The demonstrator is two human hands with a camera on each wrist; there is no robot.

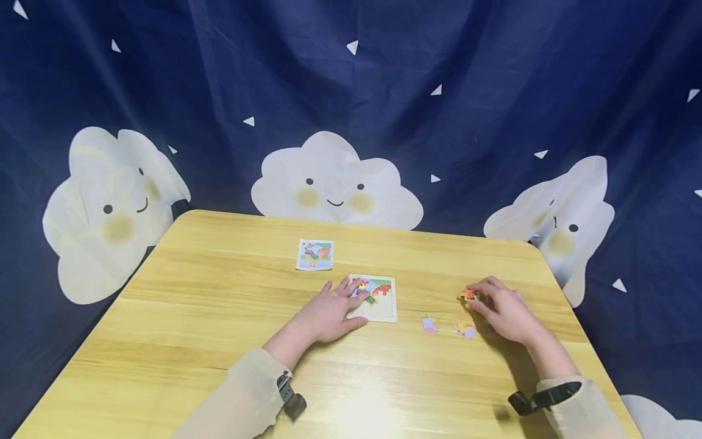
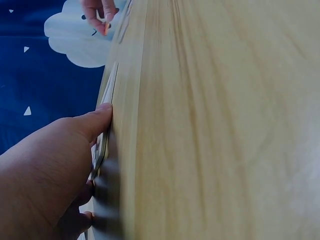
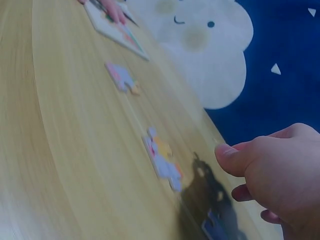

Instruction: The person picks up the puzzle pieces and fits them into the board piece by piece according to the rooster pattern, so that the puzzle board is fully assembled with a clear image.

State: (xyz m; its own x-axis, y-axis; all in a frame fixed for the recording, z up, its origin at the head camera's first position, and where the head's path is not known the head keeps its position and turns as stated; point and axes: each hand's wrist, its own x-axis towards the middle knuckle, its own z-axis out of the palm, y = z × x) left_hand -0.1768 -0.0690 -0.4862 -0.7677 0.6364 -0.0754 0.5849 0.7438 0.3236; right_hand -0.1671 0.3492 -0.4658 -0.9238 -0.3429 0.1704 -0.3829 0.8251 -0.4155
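Observation:
My left hand (image 1: pixel 331 312) lies with extended fingers across the left part of a square puzzle board (image 1: pixel 386 312), its thumb at the near edge. Part of a colourful bird picture is fitted in the board. Off to the right, above the table, my right hand (image 1: pixel 507 310) pinches an orange puzzle piece (image 1: pixel 469 294) between thumb and fingers. That piece is hidden behind the hand in the right wrist view. Below the right hand lie a lilac puzzle piece (image 1: pixel 429 324), a yellow-and-lilac piece (image 1: pixel 464 329) and a dark bluish piece (image 3: pixel 214 226) in the hand's shadow.
A small picture card (image 1: pixel 315 255) of a bird lies behind the board, to its left. The wooden table (image 1: pixel 192 292) reaches back to a dark blue curtain (image 1: pixel 307 73) printed with white clouds. Black straps with cameras (image 1: pixel 543 399) sit on both wrists.

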